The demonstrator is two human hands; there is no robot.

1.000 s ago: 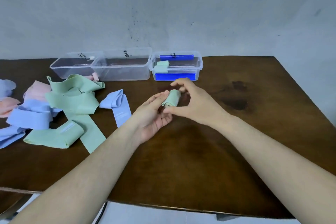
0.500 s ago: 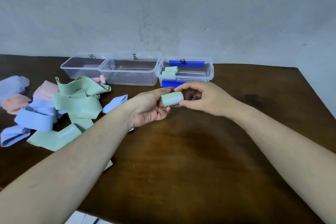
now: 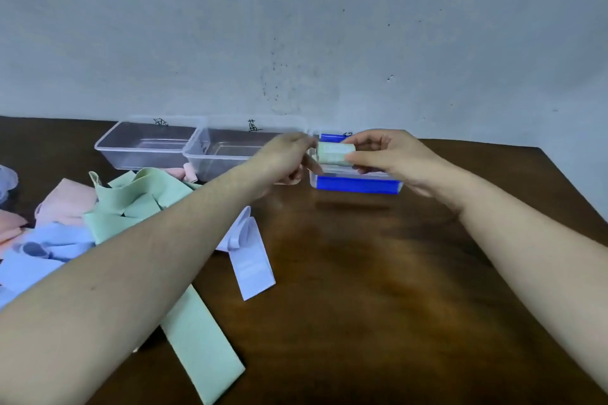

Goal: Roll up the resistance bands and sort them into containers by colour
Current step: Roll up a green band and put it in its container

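Your right hand (image 3: 388,154) pinches a rolled green band (image 3: 334,153) between thumb and fingers, holding it level in the air above the right-hand container (image 3: 357,182), the one with blue along its near wall. Your left hand (image 3: 286,158) meets the roll's left end with curled fingers; motion blur hides whether it grips the roll or only touches it. Two more clear containers stand to the left in the same far row: the middle container (image 3: 210,158) and the left container (image 3: 131,151), each marked in black on its far rim. On the left of the tabletop (image 3: 378,273) lies a loose heap of unrolled bands: green bands (image 3: 131,204), blue bands (image 3: 49,250) and pink bands (image 3: 65,197). One long green strip (image 3: 200,345) runs toward the near edge, and a blue strip (image 3: 253,266) lies just right of your left forearm.
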